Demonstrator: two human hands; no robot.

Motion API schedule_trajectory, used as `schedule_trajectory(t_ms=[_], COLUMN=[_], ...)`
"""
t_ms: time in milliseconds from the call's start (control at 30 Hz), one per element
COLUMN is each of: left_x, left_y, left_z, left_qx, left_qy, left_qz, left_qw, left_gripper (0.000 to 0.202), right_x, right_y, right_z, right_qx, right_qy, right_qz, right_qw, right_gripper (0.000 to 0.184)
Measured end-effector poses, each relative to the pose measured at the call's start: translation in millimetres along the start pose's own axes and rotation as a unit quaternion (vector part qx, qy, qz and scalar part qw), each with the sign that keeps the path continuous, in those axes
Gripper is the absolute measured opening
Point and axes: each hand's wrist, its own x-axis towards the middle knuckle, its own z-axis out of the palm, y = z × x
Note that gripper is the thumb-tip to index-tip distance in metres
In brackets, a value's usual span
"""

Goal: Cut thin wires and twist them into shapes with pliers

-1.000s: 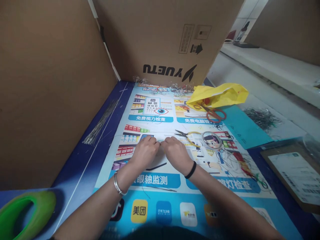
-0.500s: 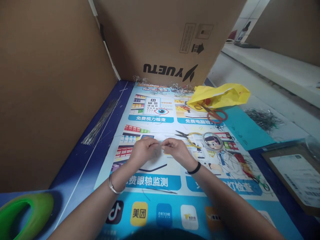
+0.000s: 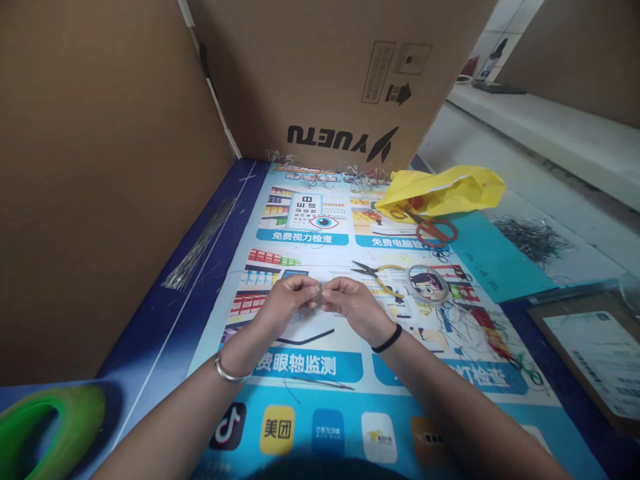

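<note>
Cardboard panel (image 3: 320, 80), one, upright, beyond the pliers (image 3: 374, 271). Printed poster (image 3: 215, 363), one, flat beneath the pliers. Yellow bag (image 3: 450, 189), one, beyond and right of the pliers. Wire bundle (image 3: 200, 247), one, well left of the pliers. Left hand (image 3: 293, 300) and right hand (image 3: 353, 303), nearer than and left of the pliers: each nearly closed, thumb and fingers pinching, tips almost meeting; the curled, knuckles-up grip of a second ago has loosened into a fingertip pinch, which suggests finer handling. Small piece (image 3: 319, 297), one, perhaps wire, pinched between both hands, left of the pliers; shape too small to tell.
</note>
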Motion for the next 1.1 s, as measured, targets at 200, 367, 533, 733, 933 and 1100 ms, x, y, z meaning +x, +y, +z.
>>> schedule_trajectory(t_ms=[200,367,533,733,933,1100], left_x=[0.7,1.0,3.0,8.7,13.1,13.0], left_y=[1.3,1.4,1.3,3.9,5.3,6.1], left_z=[1.0,1.4,-2.7,-17.5,-23.3,-23.2], left_qx=[-0.011,-0.017,-0.007,0.126,0.138,0.150], left_qy=[0.000,-0.007,-0.018,-0.035,0.028,0.028], left_qz=[-0.002,0.002,-0.001,0.035,0.060,0.065], left_qw=[1.000,1.000,1.000,0.991,0.988,0.986], left_gripper=[0.018,0.018,0.020,0.018,0.014,0.013], right_x=[-0.5,0.3,0.3,-4.2,-33.1,-65.5], right_y=[1.8,5.3,6.5,-1.3,-22.9,-21.8], right_z=[-1.1,0.1,2.9,3.8,21.8,37.3], right_qx=[-0.006,-0.008,-0.026,-0.187,-0.589,-0.771], right_qy=[-0.009,-0.007,-0.013,-0.035,-0.194,-0.298], right_qz=[-0.010,-0.022,-0.032,-0.020,-0.101,-0.110], right_qw=[1.000,1.000,0.999,0.982,0.778,0.552], right_gripper=[0.021,0.020,0.020,0.020,0.010,0.010])
